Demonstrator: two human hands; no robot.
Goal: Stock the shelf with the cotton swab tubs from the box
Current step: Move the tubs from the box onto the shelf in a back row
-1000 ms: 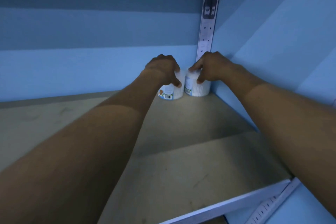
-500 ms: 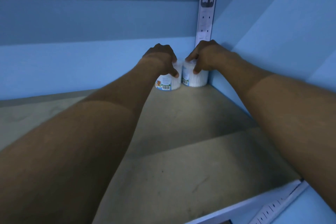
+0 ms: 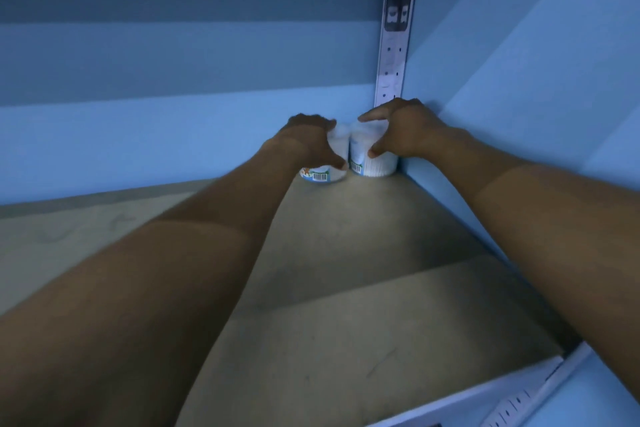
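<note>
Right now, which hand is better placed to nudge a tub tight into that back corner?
The right hand: it grips the right tub, which stands beside the side wall. The left hand holds the left tub, farther out.

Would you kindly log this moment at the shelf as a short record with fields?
setting: shelf board, back right corner, blue panels behind and beside
left tub: upright on the board, barcode facing the camera
right tub: upright, nearest the side panel
spacing: tubs side by side, close together
left hand: grips the left tub from above
right hand: grips the right tub from above
box: not in view
</note>
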